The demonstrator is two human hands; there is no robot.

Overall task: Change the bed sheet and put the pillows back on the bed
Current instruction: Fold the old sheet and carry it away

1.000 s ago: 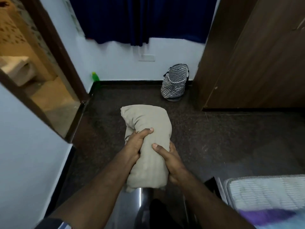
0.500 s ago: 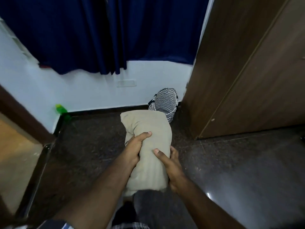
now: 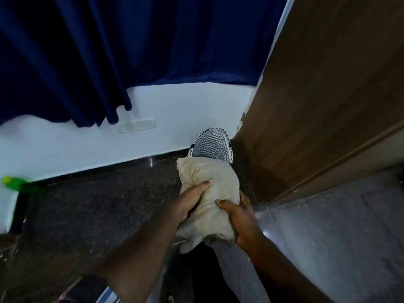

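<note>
Firmly bunched beige sheet (image 3: 209,193) between both hands' fingers (image 3: 203,185), clamped around it.

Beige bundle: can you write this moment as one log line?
hands: left hand and right hand grip beige bundle | near: zigzag basket

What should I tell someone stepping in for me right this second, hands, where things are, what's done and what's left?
Left hand and right hand both grip the bundled beige sheet, held up over the dark floor.
Just beyond it, the zigzag-patterned basket sits in the corner between the white wall and the wooden wardrobe.
Done: a sheet is bundled in hand.
Left: bed and pillows are out of view, so their state cannot be told; set this bundle down, possibly in the basket.
</note>
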